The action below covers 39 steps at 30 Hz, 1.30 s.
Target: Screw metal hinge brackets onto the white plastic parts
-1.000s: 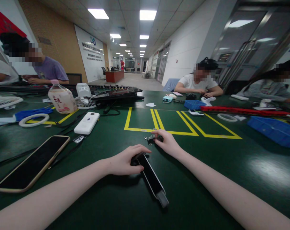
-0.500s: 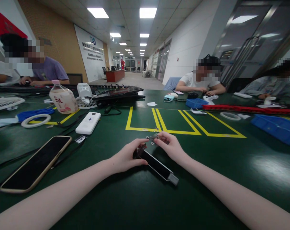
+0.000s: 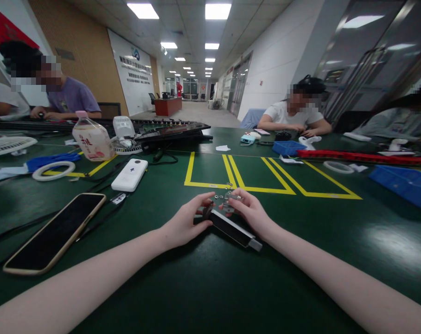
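Note:
My left hand [image 3: 187, 219] is closed around the near-left end of a long dark bar with silvery edges [image 3: 231, 228]; a dark fitting sits at that end, partly covered by my fingers. The bar slants down to the right and ends in a grey tip. In my right hand [image 3: 252, 211], a small grey metal bracket [image 3: 227, 203] is pinched between thumb and fingers, just above the bar's held end. Several small metal nuts [image 3: 216, 197] lie on the green table [image 3: 210, 292] beyond my fingertips.
To the left lie a phone [image 3: 57, 232], a white power bank [image 3: 130, 175], a tape roll [image 3: 54, 171] and a bottle [image 3: 92, 139]. Yellow tape outlines [image 3: 262, 190] mark the table ahead. A blue tray [image 3: 403, 185] stands right. Several people sit across the table.
The bar has shifted slightly up and right with my left hand. My right hand has turned the metal bracket, so more of it shows.

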{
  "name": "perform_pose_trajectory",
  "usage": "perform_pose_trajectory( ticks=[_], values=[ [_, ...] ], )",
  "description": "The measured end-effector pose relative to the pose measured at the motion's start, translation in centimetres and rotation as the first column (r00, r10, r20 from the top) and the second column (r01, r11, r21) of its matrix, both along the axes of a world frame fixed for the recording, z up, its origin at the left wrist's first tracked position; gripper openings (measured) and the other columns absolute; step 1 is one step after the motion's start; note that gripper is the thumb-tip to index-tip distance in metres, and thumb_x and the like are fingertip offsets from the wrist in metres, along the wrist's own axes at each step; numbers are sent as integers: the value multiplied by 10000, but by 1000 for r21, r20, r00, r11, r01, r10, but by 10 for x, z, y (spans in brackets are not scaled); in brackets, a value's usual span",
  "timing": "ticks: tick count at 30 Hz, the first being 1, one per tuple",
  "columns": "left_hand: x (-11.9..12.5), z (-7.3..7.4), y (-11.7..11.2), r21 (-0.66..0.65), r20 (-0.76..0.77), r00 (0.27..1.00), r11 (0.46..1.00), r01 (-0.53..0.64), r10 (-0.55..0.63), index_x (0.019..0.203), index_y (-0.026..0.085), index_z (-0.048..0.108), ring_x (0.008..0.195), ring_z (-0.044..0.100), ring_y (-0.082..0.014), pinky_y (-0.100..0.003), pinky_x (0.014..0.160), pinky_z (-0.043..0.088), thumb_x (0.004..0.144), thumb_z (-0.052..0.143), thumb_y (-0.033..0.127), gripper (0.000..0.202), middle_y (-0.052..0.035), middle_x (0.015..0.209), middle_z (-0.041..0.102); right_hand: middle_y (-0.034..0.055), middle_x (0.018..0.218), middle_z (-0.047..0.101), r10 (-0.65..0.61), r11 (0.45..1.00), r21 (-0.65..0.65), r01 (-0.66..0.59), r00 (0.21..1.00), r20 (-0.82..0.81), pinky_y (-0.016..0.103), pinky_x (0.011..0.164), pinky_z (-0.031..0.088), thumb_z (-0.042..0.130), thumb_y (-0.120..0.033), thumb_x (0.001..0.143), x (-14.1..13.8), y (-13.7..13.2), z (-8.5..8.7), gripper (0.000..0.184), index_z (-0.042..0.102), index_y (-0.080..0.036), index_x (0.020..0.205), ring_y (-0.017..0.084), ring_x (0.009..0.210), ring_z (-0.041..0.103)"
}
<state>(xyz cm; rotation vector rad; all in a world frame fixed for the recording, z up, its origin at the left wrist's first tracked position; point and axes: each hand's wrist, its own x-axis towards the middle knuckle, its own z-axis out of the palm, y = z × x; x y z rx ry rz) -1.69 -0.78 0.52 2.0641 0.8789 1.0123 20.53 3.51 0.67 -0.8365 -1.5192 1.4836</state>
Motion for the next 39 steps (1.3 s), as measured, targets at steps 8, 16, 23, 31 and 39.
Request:
perform_pose_trajectory(
  ticks=[8,16,23,31,39],
  values=[
    [0,5,0,-88,-66,996,995,50,-55,1435,269,315,1113,602,-241,-453,967,510,837,683,195,706,-82,1216,601,20,754,582,-52,984,176,28,990,133,253,638,457,738,-492,771,2,1,5,381,567,-152,771,144,696,563],
    [1,5,0,-140,-100,989,986,95,-110,1453,252,279,1067,611,-248,-463,968,475,803,725,249,789,-88,1166,624,-23,625,512,4,992,128,-17,995,101,221,518,386,626,-413,843,1,5,-2,279,572,-156,935,100,522,475],
    [1,-1,3,-130,-65,990,985,114,-123,1472,264,242,1057,617,-242,-463,957,475,815,715,254,810,-90,1160,629,42,834,645,5,988,156,-10,999,34,287,731,508,615,-351,836,3,6,-2,200,569,-160,876,165,772,625],
    [0,3,1,-138,-91,991,987,88,-101,1470,274,251,1073,607,-256,-478,951,478,807,719,277,811,-86,1182,616,36,767,635,-235,916,360,177,964,126,245,653,471,739,-360,801,2,-3,4,263,595,-140,797,150,702,607],
    [1,4,0,-152,-105,989,985,83,-100,1472,257,250,1077,605,-264,-487,958,469,810,716,275,810,-99,1194,612,41,765,638,-341,862,466,201,909,238,260,652,468,710,-356,808,4,-2,3,241,605,-140,791,168,712,614]
  ],
)
